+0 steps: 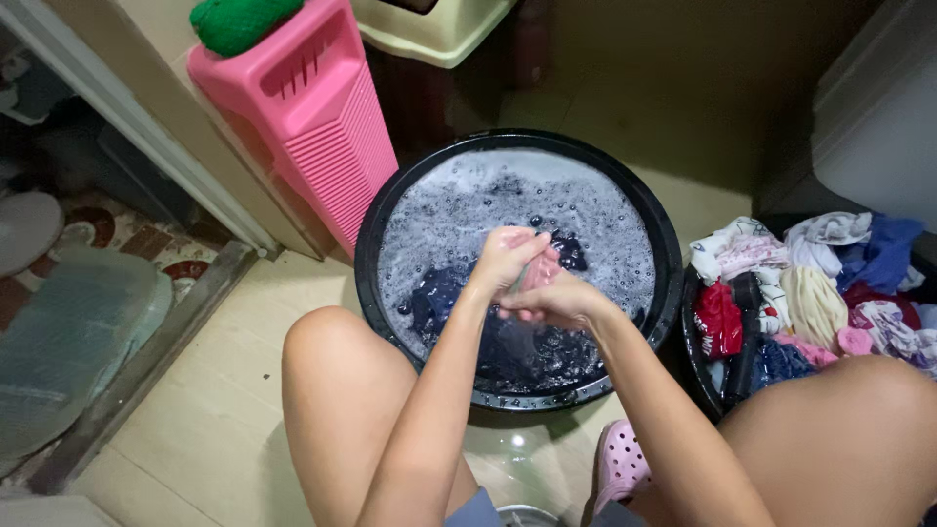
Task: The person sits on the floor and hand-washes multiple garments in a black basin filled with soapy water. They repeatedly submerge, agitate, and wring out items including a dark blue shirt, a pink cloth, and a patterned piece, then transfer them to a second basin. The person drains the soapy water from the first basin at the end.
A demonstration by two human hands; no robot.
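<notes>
We hold a wet pink cloth (538, 276) over the middle of the black basin (376, 210), just above the suds. Our left hand (506, 256) has its fingers closed on the cloth's upper end; our right hand (556, 303) has its fingers curled shut around the lower end, the two hands touching as they press the cloth between them. A dark blue garment (444, 298) lies soaking in the foamy water (468, 195), from the centre toward 8 o'clock. So we judge the washing well begun, yet far from done. At 3 o'clock a second tub (695, 356) is heaped with mixed clothes (810, 293); whether these are washed we cannot tell. At 10 o'clock a pink washboard (307, 117) leans unused, a green cloth (239, 21) on top. A pink clog (620, 466) sits at 6 o'clock.
</notes>
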